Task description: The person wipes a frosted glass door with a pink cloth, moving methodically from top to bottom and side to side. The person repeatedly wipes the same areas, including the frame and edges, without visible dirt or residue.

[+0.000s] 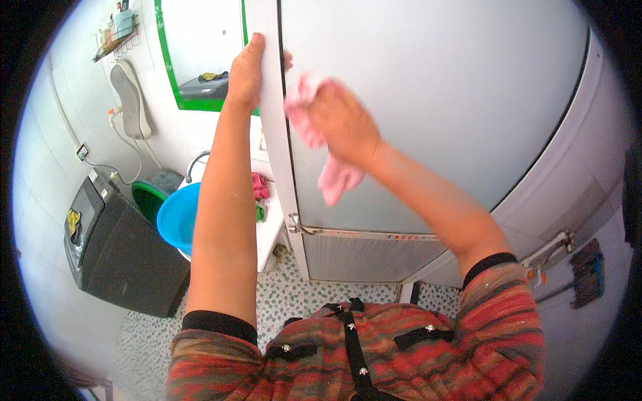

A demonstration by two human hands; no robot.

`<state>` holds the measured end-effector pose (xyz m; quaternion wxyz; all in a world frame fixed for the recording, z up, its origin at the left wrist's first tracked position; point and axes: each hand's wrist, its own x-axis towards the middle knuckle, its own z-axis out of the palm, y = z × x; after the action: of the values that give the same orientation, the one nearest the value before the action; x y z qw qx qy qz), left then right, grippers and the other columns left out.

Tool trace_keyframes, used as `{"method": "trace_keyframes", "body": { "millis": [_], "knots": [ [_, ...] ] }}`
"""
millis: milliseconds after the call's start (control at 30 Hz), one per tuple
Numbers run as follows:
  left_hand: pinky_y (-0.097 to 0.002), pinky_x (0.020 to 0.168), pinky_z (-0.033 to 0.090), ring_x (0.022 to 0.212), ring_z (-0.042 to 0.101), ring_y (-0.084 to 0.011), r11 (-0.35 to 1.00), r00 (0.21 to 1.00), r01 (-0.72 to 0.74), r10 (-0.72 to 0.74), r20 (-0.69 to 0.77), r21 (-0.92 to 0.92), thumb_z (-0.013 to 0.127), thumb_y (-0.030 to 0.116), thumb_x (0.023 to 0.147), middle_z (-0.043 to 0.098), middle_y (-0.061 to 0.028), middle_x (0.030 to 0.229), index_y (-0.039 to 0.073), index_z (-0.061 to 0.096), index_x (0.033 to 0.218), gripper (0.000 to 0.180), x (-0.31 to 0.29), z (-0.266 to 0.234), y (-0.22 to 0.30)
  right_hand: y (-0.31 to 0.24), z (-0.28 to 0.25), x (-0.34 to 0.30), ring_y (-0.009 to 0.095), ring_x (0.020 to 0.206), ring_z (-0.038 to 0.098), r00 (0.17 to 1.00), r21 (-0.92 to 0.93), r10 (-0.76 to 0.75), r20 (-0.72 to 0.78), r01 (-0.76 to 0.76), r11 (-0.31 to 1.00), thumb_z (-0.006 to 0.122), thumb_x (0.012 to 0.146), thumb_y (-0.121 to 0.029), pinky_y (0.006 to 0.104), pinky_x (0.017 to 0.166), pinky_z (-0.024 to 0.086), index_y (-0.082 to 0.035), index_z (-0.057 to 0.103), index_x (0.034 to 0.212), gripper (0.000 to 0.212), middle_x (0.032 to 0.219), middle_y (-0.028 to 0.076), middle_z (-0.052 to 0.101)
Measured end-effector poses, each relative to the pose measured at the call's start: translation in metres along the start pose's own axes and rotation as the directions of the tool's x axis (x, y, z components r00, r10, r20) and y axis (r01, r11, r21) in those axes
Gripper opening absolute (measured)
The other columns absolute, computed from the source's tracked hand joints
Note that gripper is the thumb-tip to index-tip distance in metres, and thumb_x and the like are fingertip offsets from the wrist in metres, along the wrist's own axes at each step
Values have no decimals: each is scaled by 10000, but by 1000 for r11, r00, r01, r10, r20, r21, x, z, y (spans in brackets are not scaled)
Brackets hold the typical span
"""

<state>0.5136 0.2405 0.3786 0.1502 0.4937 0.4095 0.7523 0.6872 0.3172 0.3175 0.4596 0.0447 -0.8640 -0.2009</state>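
Note:
A door with a pale frosted panel and a light frame stands upright in front of me. My left hand grips the door frame high up, its thumb pointing upward along the edge. A small skin-coloured patch shows just right of the frame; I cannot tell if it is fingertips or a reflection. Against the panel, close to that frame, my right hand presses a pink cloth. One end of the cloth hangs loose below the palm. Lower on the frame sits a metal handle.
At left, a blue basin rests on a white sink counter beside a faucet. A dark washing machine stands further left. A green-framed mirror and a wire rack hang above. The floor is pebble-patterned.

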Motion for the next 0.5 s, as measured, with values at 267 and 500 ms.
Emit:
{"method": "trace_keyframes", "body": {
  "millis": [267, 500],
  "knots": [
    [-310, 616, 461, 674, 563, -195, 996, 996, 84, -83, -29, 14, 407, 562, 841, 586, -104, 765, 18, 564, 880, 567, 7, 12, -1, 44, -82, 104, 272, 1044, 458, 956, -192, -102, -274, 49, 980, 493, 722, -97, 382, 971, 293, -33, 562, 1029, 321, 1042, 104, 555],
    [-291, 597, 469, 646, 565, -183, 998, 983, 13, -24, -181, -61, 439, 560, 827, 590, -97, 734, 31, 589, 865, 551, -1, 3, -4, -2, -25, 61, 268, 1000, 490, 932, 78, 23, -361, 6, 997, 464, 774, -87, 378, 898, 375, -33, 584, 1024, 283, 999, 115, 561]
  ]
}}
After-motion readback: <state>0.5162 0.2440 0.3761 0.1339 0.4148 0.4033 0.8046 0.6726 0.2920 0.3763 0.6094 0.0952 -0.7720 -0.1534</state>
